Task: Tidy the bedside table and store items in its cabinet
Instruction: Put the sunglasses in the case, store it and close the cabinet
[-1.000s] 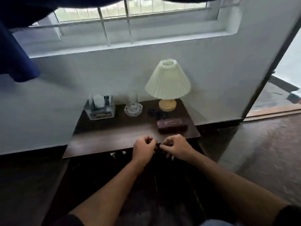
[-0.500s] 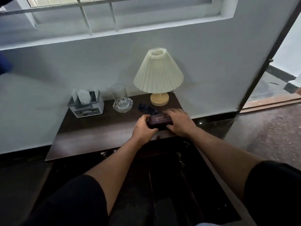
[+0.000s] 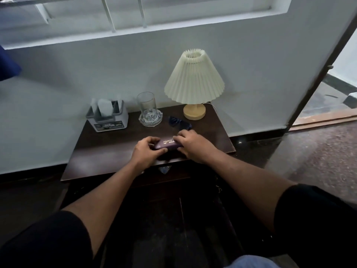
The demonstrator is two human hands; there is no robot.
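A dark maroon glasses case (image 3: pixel 167 144) with gold lettering lies near the front of the dark wooden bedside table (image 3: pixel 108 151). My left hand (image 3: pixel 147 150) grips its left end and my right hand (image 3: pixel 193 145) grips its right end. Just behind the case lie dark blue sunglasses (image 3: pixel 178 122). The cabinet front (image 3: pixel 173 190) below the tabletop is dark and hard to make out.
A cream pleated lamp (image 3: pixel 194 88) stands at the back right. A drinking glass (image 3: pixel 147 105) sits in a glass ashtray (image 3: pixel 150 118), and a white-grey organiser box (image 3: pixel 108 118) stands at the back left. An open doorway (image 3: pixel 332 97) is at right.
Both hands rose from the table's front edge to the glasses case and took hold of its two ends. The case has shifted a little toward the front.
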